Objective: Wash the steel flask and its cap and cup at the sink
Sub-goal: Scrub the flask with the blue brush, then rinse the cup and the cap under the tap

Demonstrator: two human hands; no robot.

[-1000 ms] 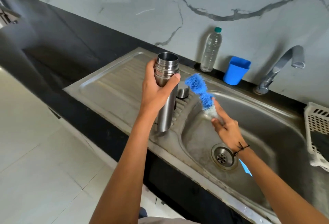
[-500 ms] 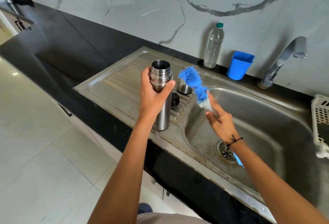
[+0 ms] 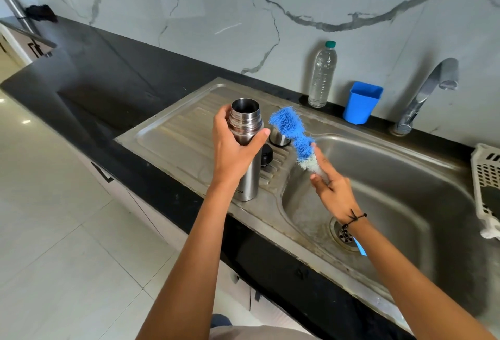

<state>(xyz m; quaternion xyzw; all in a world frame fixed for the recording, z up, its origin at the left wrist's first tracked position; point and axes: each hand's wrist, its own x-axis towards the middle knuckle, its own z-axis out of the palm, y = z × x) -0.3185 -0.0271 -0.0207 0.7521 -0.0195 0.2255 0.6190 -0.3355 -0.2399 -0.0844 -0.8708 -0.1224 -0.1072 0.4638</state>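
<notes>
Marble-veined wall (image 3: 243, 15) is rising behind a black countertop (image 3: 108, 90) that is carrying a steel sink (image 3: 392, 177) with a ribbed drainboard (image 3: 184, 136). From the head view, the left hand (image 3: 235, 147) is gripping the steel flask (image 3: 247, 161) below its open threaded neck, fingers and thumb curled around it, holding it upright on the drainboard's front edge. The right hand (image 3: 335, 191) is pinching a blue bottle brush (image 3: 295, 134) over the basin, bristles pointing toward the flask's mouth. Just behind the flask, the black cap (image 3: 267, 155) and the steel cup (image 3: 278, 139) are sitting on the drainboard. A clear water bottle (image 3: 322, 74), a blue container (image 3: 361, 103) and a tap (image 3: 424, 93) are standing along the wall; a white basket (image 3: 484, 185) is sitting at the right edge.
</notes>
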